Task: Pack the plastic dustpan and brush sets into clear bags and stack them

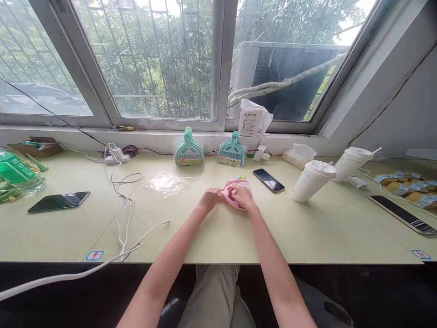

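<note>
A pink mini dustpan and brush set (246,186) lies on its side on the table in front of me, its handle pointing left. My left hand (209,200) is closed around the handle end. Over the pan's body lies my right hand (241,195), its fingers bent and pressed onto the pink plastic near the handle. Part of the set is hidden beneath that hand. Left of it rests a clear plastic bag (167,183), flat and crinkled. Two turquoise dustpan and brush sets, one on the left (189,148) and one on the right (231,150), stand upright by the window.
A phone (268,180) and two white lidded cups (312,181) (353,164) are on the right, with a tissue pack (299,156) behind. White cables (124,214) cross the left side, near another phone (58,202) and a green-labelled bottle (20,173). A tablet-like device (403,214) lies far right.
</note>
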Demonstrator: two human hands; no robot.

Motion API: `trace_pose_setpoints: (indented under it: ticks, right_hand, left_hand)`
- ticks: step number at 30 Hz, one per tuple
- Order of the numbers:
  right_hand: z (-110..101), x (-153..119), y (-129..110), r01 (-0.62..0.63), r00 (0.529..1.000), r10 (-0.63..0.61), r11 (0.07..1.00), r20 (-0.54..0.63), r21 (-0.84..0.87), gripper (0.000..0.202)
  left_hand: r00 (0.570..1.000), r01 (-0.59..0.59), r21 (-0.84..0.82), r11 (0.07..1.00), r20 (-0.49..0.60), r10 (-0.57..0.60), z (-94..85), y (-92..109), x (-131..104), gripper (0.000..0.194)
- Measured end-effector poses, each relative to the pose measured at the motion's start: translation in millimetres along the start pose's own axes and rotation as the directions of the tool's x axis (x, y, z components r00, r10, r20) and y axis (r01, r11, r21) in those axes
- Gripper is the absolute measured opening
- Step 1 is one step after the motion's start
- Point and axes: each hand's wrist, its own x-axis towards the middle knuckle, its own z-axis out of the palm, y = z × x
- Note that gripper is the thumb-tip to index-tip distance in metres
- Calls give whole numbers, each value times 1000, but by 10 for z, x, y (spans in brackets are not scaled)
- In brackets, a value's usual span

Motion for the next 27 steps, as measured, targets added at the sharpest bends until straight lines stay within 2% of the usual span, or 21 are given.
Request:
trace_pose_setpoints:
  ticks: [3,7,14,19,23,27]
  right_hand:
    - [-24,26,6,-17,1000,17,1000,15,-26,27]
    - [-35,37,17,-14,1000,14,1000,23,-15,30]
    - [-79,155,-15,42,995,-31,993,94,-109,29]
    - [-131,205,-53,88,987,-65,984,148,-155,27]
    - [-152,222,-63,146,977,-113,974,182,-176,29]
    - [-180,272,-105,159,964,-95,954,247,-253,27]
  left_hand:
    - [999,-25,81,996,50,21,-25,50,5,25]
    - [999,-22,59,998,49,19,-24,76,12,24]
    - [999,-6,101,995,-37,9,95,57,-50,29]
    - [999,-19,153,988,-27,23,96,85,-27,29]
    - [999,-38,119,992,-22,41,33,93,-13,28]
    - [997,-79,70,994,-18,81,-1,97,-30,30]
